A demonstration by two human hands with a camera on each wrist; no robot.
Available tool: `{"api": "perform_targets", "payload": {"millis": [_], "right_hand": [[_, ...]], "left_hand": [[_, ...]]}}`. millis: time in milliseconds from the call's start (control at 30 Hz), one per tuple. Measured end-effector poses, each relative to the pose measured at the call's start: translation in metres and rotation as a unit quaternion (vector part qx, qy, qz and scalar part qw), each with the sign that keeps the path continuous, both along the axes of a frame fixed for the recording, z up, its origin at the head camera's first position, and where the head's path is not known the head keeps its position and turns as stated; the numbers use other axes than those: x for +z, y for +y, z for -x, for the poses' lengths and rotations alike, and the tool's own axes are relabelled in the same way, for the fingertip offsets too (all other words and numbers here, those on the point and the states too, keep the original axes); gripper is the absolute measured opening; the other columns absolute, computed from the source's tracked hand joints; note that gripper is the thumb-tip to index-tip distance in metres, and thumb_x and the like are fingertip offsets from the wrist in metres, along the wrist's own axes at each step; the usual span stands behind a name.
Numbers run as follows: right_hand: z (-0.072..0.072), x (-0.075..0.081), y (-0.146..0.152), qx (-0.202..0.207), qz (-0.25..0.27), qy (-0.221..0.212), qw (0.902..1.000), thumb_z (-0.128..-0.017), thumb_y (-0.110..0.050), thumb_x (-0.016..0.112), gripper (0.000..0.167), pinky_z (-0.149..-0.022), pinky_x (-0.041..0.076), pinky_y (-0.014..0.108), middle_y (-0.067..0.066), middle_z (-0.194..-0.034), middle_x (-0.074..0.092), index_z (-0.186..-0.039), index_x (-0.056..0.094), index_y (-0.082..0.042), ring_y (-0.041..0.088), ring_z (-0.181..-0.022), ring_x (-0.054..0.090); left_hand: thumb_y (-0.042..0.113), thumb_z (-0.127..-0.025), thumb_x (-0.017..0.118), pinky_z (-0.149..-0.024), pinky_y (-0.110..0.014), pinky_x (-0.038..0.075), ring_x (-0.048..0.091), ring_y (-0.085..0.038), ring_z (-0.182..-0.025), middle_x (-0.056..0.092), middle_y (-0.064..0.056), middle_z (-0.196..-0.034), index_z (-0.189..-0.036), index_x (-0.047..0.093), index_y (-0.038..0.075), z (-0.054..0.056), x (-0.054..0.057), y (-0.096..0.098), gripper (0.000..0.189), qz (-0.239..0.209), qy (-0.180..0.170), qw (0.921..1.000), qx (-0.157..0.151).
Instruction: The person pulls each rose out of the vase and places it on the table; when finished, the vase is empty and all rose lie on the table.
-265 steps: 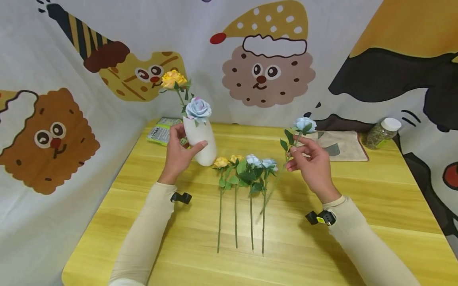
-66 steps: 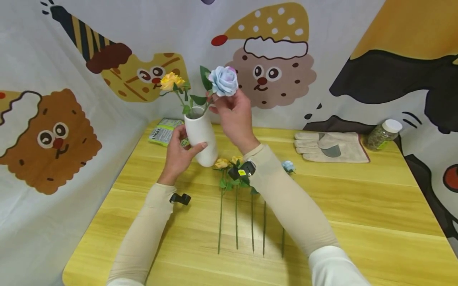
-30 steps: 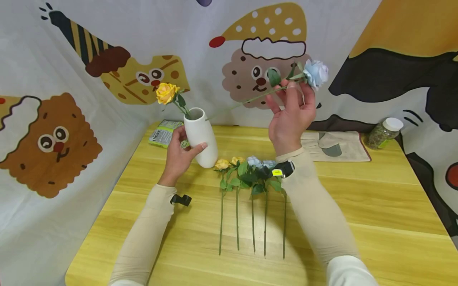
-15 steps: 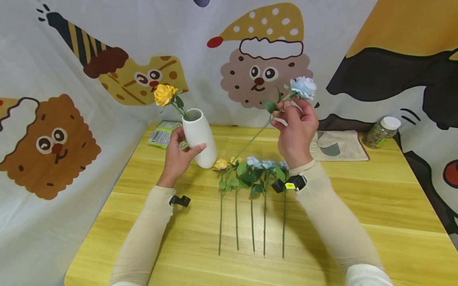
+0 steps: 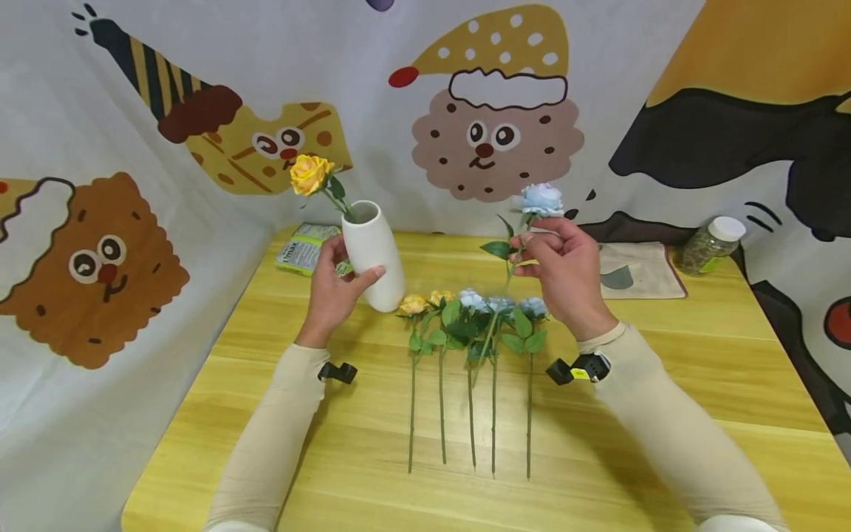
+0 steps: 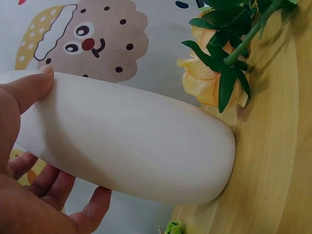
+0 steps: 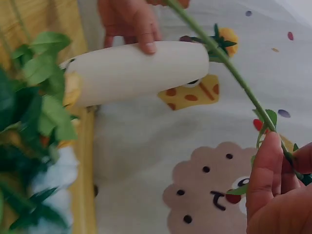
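Observation:
My left hand (image 5: pixel 332 295) grips a white vase (image 5: pixel 377 258) around its side, thumb across the front. The vase stands on the table, with one yellow rose (image 5: pixel 311 175) leaning out of its mouth. In my right hand (image 5: pixel 568 273) the stem of a light-blue rose (image 5: pixel 541 199) is pinched between thumb and fingers. Its bloom points up, and the stem (image 7: pixel 229 66) slants down over the flowers on the table. Those lie in a row: two yellow roses (image 5: pixel 414 304) at the left and three blue roses (image 5: pixel 472 299) at the right, stems toward me.
Behind the left hand lies a green and grey packet (image 5: pixel 302 250). A pale work glove (image 5: pixel 641 273), partly hidden by the right hand, lies at the back right beside a white-lidded jar (image 5: pixel 710 247). A cartoon-printed cloth (image 5: pixel 372 81) hangs behind the table (image 5: pixel 359 458).
Earlier, the right hand laid one blue rose at the row's right end. It then lifted another blue rose out of the vase and brought it right and down. The left hand stays on the vase.

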State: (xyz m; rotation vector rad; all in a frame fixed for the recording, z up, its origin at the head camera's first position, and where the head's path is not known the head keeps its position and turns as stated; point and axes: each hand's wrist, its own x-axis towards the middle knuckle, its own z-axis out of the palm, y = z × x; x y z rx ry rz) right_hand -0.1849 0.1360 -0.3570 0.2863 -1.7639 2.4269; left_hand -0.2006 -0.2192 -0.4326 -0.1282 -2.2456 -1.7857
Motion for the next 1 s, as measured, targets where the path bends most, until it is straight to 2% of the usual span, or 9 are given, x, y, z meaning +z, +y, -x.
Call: {"api": "perform_targets", "payload": {"millis": [167, 400, 733, 833, 1000], "right_hand": [[-0.005, -0.012, 0.017, 0.018, -0.029, -0.022, 0.9992, -0.102, -0.003, 0.067, 0.020, -0.064, 0.064, 0.029, 0.005, -0.091, 0.081, -0.118, 0.058, 0.004, 0.015, -0.079, 0.075], [-0.012, -0.029, 0.043, 0.028, -0.081, -0.046, 0.9953, -0.101, -0.006, 0.069, 0.018, -0.063, 0.063, 0.028, 0.003, -0.095, 0.082, -0.116, 0.059, -0.002, 0.014, -0.074, 0.074], [-0.020, -0.054, 0.080, 0.036, -0.148, -0.083, 0.9848, -0.101, -0.003, 0.067, 0.023, -0.065, 0.064, 0.029, 0.002, -0.101, 0.081, -0.123, 0.061, 0.002, 0.016, -0.079, 0.077], [-0.024, -0.061, 0.090, 0.034, -0.164, -0.099, 0.9810, -0.101, -0.002, 0.067, 0.025, -0.065, 0.064, 0.028, 0.000, -0.101, 0.079, -0.125, 0.060, 0.003, 0.013, -0.081, 0.076], [-0.030, -0.076, 0.104, 0.039, -0.158, -0.127, 0.9784, -0.102, -0.008, 0.070, 0.026, -0.066, 0.064, 0.030, -0.002, -0.102, 0.076, -0.123, 0.061, 0.002, 0.011, -0.083, 0.070]], "left_hand": [[0.021, -0.087, 0.089, -0.103, -0.053, 0.052, 0.053, -0.024, -0.127, 0.054, -0.012, -0.142, -0.151, 0.044, 0.010, 0.000, 0.000, 0.001, 0.080, 0.004, 0.001, 1.0000, 0.004], [0.021, -0.087, 0.089, -0.104, -0.054, 0.052, 0.053, -0.026, -0.129, 0.054, -0.013, -0.143, -0.152, 0.043, 0.010, 0.000, 0.002, 0.000, 0.080, 0.010, -0.001, 0.9999, 0.005], [0.017, -0.086, 0.089, -0.103, -0.053, 0.053, 0.052, -0.024, -0.129, 0.053, -0.013, -0.145, -0.153, 0.042, 0.010, 0.000, 0.001, -0.001, 0.082, 0.008, -0.009, 0.9999, 0.010], [0.015, -0.087, 0.088, -0.104, -0.055, 0.052, 0.052, -0.026, -0.131, 0.052, -0.015, -0.147, -0.153, 0.042, 0.009, 0.001, 0.002, 0.001, 0.081, 0.010, -0.011, 0.9998, 0.010], [0.010, -0.089, 0.085, -0.105, -0.056, 0.051, 0.051, -0.031, -0.133, 0.050, -0.020, -0.147, -0.153, 0.040, 0.004, 0.000, 0.005, 0.005, 0.079, 0.016, -0.019, 0.9996, 0.014]]}}
